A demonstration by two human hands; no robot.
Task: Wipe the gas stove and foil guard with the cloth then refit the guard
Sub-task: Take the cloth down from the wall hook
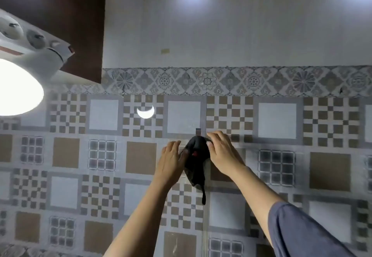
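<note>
A dark cloth [196, 164] with a small red patch hangs against the patterned tile wall, bunched at the top just under a small metal hook [198, 131]. My right hand [220, 152] pinches the cloth's upper edge beside the hook. My left hand [171, 160] grips its left side with thumb and fingers. A thin tail of cloth dangles down below both hands. The gas stove and the foil guard are outside the view.
Patterned wall tiles [100, 156] fill the lower half, with a floral border band [241, 80] above them. A bright lamp [18, 87] on a white fitting glares at the left. A dark wooden cabinet [66, 15] hangs at the upper left.
</note>
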